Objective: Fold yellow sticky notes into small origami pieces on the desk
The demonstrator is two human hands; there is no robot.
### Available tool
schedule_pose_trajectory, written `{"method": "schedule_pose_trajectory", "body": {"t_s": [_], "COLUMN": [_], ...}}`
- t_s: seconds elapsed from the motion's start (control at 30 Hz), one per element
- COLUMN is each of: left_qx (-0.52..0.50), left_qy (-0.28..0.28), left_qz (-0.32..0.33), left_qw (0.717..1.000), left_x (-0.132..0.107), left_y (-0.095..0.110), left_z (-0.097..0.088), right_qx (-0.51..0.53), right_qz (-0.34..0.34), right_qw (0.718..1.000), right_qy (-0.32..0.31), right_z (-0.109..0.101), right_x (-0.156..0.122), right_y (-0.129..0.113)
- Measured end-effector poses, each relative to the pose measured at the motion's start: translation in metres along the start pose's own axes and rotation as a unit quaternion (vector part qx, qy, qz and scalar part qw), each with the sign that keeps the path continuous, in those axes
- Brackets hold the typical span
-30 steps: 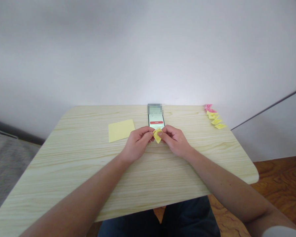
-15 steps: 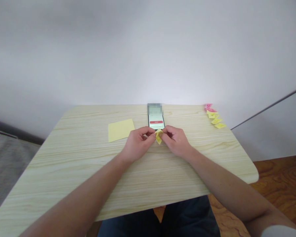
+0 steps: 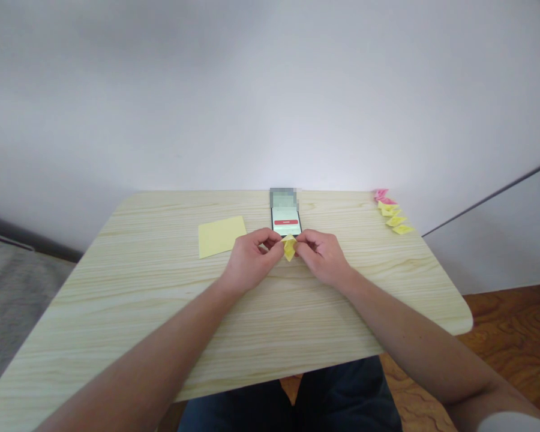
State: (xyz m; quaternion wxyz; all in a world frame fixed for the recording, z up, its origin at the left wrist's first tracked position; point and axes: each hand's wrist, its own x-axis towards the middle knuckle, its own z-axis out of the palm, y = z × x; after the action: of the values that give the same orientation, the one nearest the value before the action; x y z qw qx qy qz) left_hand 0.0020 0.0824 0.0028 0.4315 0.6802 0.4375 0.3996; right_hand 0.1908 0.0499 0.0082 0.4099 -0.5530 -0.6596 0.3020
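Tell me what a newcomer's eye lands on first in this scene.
Mid-table, the left hand and right hand pinch a small folded yellow paper between them. Just beyond it lies a phone with a lit screen, and a flat yellow sheet sits to its left. At the far right corner of the table, a row of folded pieces, yellow and pink, lines the edge.

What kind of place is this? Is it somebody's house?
Probably a plain room at home, though I can't be sure: a small wooden table against a bare white wall, wood floor, and a phone, a yellow paper square and folded paper pieces on the table.
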Motion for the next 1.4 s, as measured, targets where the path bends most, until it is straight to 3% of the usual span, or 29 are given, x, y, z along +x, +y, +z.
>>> {"method": "schedule_pose_trajectory", "body": {"t_s": [0.23, 0.47, 0.67, 0.9, 1.4], "left_qx": [0.03, 0.063, 0.145, 0.147, 0.271], "left_qy": [-0.011, -0.054, -0.067, -0.085, -0.093], "left_qz": [0.017, 0.009, 0.037, 0.052, 0.164], "left_qw": [0.999, 0.997, 0.987, 0.984, 0.944], "left_x": [-0.0007, 0.0006, -0.0003, -0.0013, -0.0045], "left_y": [0.0047, 0.0073, 0.0046, 0.0047, 0.0085], "left_z": [-0.0013, -0.0046, -0.0065, -0.0062, -0.0052], "right_qx": [-0.003, -0.059, -0.069, -0.084, -0.162], "right_qz": [0.014, -0.015, -0.02, -0.029, -0.067], "right_qw": [1.0, 0.998, 0.997, 0.996, 0.984], "right_qy": [0.013, 0.018, 0.011, 0.012, -0.009], "right_z": [0.0015, 0.0024, 0.0028, 0.0004, 0.0011], "right_x": [-0.0003, -0.0013, -0.0014, -0.0024, -0.0023], "right_y": [-0.003, -0.0009, -0.0024, -0.0032, -0.0041]}}
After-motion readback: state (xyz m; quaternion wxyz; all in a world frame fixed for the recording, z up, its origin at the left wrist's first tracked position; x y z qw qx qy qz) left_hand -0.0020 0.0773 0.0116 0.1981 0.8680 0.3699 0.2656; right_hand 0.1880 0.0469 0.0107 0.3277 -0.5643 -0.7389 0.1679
